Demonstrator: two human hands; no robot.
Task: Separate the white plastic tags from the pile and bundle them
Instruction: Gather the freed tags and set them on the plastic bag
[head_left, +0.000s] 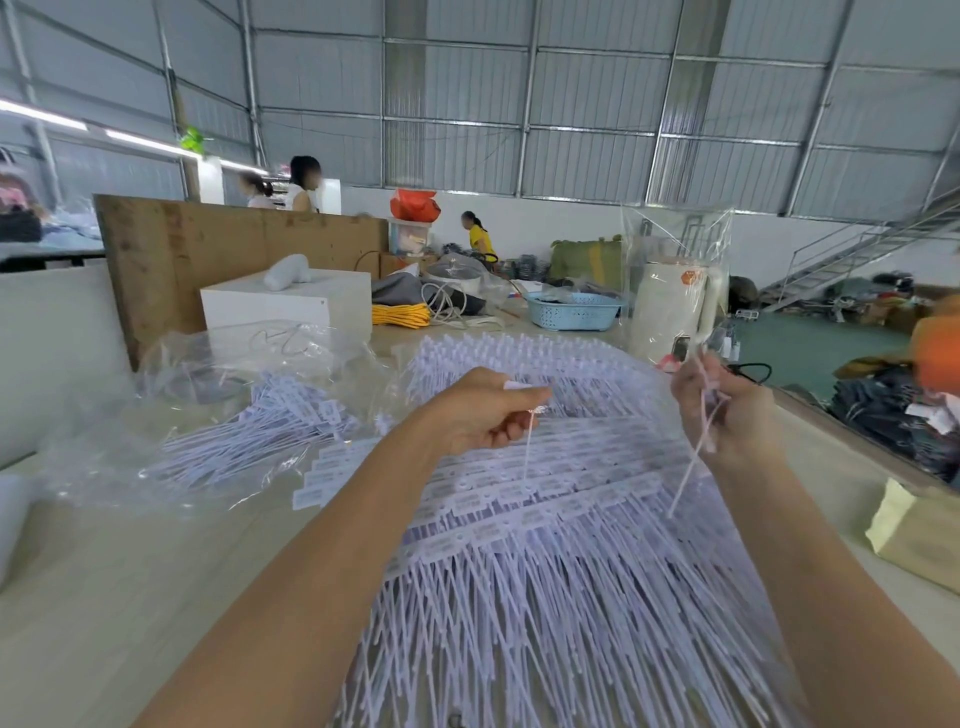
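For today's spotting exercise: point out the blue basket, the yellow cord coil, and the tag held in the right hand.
blue basket (571, 313): head view, on its perforated front wall.
yellow cord coil (401, 314): head view, on the coil's middle.
tag (693, 457): head view, on its thin tail below the right hand (727, 410).

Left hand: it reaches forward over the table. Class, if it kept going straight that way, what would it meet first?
Probably the far rows of the white plastic tags spread on the table, just beyond the left hand. The blue basket lies farther back. Depth is unclear, so the hand might pass above the tags.
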